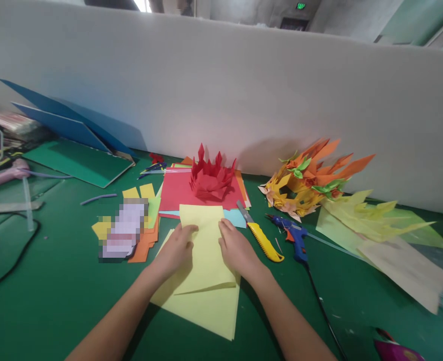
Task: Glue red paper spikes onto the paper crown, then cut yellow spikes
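Green, smooth tabletop [74, 311]: fills the lower view; small pale scraps and specks lie on it at right.
White, upright partition panel [206, 75]: runs along the back edge of the tabletop; shadows fall on it behind the boards and crowns.
Room beyond panel: grey walls, a lit green sign [300, 6] high at right, a bright light [144, 5] at upper left.
Pale yellow, oblong paper sheet [206, 260]: at centre, between the hands, over larger pale yellow paper sheets [214, 311]; its near edge is slightly raised and casts a shadow.
Left hand [177, 248]: grasping the oblong sheet's left edge, thumb on its upper face.
Right hand [238, 248]: grasping the same sheet's right edge, fingers bent.
Behind sheet: red folded-paper crown [212, 183], standing on a stack of red paper [172, 190].
Right of hands: yellow-handled utility knife [264, 243], then blue glue gun [299, 243] with its black cable [322, 306] trailing toward the near edge.
Right rear: yellow-and-orange paper crown [319, 175] with green leaves; near it, light yellow jagged-edged paper [372, 218] and a beige sheet [402, 265].
Left of hands: phone-shaped object [126, 228], pixelated, among small yellow and orange paper pieces [139, 254].
Left rear: blue flat boards [67, 125] leaning at a slant above a green flat board [78, 160]; pink glue gun [7, 175] near the left edge.
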The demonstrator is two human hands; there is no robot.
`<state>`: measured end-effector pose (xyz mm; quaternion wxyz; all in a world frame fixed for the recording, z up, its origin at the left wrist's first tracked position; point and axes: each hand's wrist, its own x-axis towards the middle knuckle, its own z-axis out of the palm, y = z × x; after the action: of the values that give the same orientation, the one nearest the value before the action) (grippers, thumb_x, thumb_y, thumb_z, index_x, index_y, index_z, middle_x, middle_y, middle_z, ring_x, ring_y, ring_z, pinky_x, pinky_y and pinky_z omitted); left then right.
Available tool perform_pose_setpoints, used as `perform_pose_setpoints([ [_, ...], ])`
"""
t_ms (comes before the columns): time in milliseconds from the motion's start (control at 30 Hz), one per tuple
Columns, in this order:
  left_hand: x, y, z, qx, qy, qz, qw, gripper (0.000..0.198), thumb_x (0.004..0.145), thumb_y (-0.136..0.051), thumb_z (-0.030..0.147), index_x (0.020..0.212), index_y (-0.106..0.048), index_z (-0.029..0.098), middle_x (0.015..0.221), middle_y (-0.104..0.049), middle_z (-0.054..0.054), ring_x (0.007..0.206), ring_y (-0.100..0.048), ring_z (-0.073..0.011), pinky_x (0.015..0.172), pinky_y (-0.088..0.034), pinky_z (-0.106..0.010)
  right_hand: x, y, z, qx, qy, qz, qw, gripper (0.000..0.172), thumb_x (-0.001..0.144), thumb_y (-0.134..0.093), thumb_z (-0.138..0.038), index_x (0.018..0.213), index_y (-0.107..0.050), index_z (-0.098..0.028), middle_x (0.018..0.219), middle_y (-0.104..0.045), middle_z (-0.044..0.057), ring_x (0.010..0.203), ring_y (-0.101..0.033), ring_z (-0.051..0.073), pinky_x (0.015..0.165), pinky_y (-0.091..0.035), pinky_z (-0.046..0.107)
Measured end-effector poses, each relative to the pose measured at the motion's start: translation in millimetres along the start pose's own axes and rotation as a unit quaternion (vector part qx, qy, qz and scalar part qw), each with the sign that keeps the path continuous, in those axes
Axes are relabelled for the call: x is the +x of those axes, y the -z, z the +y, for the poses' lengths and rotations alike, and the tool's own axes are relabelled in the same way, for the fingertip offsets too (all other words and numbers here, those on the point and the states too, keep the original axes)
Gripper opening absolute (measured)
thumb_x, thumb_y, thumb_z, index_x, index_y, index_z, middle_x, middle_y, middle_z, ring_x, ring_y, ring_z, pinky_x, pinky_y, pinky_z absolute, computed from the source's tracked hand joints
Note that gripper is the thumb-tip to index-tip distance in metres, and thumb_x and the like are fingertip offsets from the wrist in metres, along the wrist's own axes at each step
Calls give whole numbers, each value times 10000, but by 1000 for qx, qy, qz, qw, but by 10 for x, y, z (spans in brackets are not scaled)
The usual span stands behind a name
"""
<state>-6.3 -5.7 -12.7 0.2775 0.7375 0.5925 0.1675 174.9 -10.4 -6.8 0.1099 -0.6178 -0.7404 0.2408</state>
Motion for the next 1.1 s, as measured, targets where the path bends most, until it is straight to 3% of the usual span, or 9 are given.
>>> perform_pose_setpoints([
  [200, -9, 12, 39, 10, -6, 4, 1000, 444, 757, -425, 12, 1160, -551, 147, 1216, -564, -135, 1128, -559, -254, 985, -430, -413, 137, 158, -5, 4, 6, -30, 1000, 467, 822, -485, -98, 1285, -428, -89, 1483, -317, 189, 1292, -433, 237, 1007, -388, 333],
  [300, -13, 14, 60, 19, 1, -2, 1000, 448, 763, -420, 6, 1177, -543, 121, 1225, -556, -151, 1120, -563, -255, 978, -435, -406, 167, 203, 8, 17, 20, -34, 999, 432, 779, -535, -106, 1202, -449, -123, 1469, -340, 187, 1224, -499, 244, 948, -419, 338],
  [500, 3, -20, 4, 24, -12, 12, 1000, 443, 751, -421, 18, 1153, -554, 148, 1207, -565, -128, 1118, -564, -247, 989, -426, -404, 172, 177, 29, 16, 26, -30, 999, 354, 746, -549, -117, 1089, -476, -169, 1505, -269, 187, 1153, -549, 265, 834, -444, 334],
  [800, 12, -38, -9, 3, -4, 13, 1000, 456, 756, -401, 40, 1176, -546, 141, 1221, -558, -132, 1152, -548, -248, 1012, -411, -408, 208, 140, 88, 38, 33, -16, 999, 320, 705, -581, -142, 1015, -524, -200, 1462, -339, 154, 932, -625, 230, 746, -445, 326],
  [867, 8, -21, -5, -2, -3, 20, 1000, 456, 756, -400, 45, 1176, -545, 148, 1230, -555, -125, 1162, -543, -244, 1013, -412, -401, 162, 99, 155, 87, 41, 20, 995, 309, 726, -557, -128, 1023, -531, -209, 1384, -450, 121, 795, -624, 170, 707, -446, 299],
  [967, 7, 31, -17, -11, -8, 39, 999, 439, 773, -411, 78, 1182, -544, 168, 1222, -561, -103, 1166, -540, -235, 1008, -422, -383, 72, 43, 240, 150, 66, 51, 985, 279, 795, -498, -133, 1061, -540, -207, 1043, -650, 54, 623, -574, 137, 630, -440, 275],
  [1033, 14, 68, -33, -10, -7, 51, 999, 429, 790, -416, 108, 1195, -535, 180, 1212, -564, -93, 1167, -535, -235, 996, -434, -380, 36, 24, 263, 150, 105, 69, 981, 214, 826, -488, -139, 1016, -565, -202, 906, -664, 32, 673, -586, 153, 646, -439, 275],
  [1100, 26, 87, -51, -2, 0, 61, 998, 426, 792, -412, 113, 1194, -531, 183, 1207, -566, -90, 1172, -528, -239, 982, -444, -382, 38, 18, 257, 129, 141, 86, 978, 150, 839, -489, -122, 923, -586, -201, 896, -665, 39, 777, -598, 170, 706, -438, 287],
])
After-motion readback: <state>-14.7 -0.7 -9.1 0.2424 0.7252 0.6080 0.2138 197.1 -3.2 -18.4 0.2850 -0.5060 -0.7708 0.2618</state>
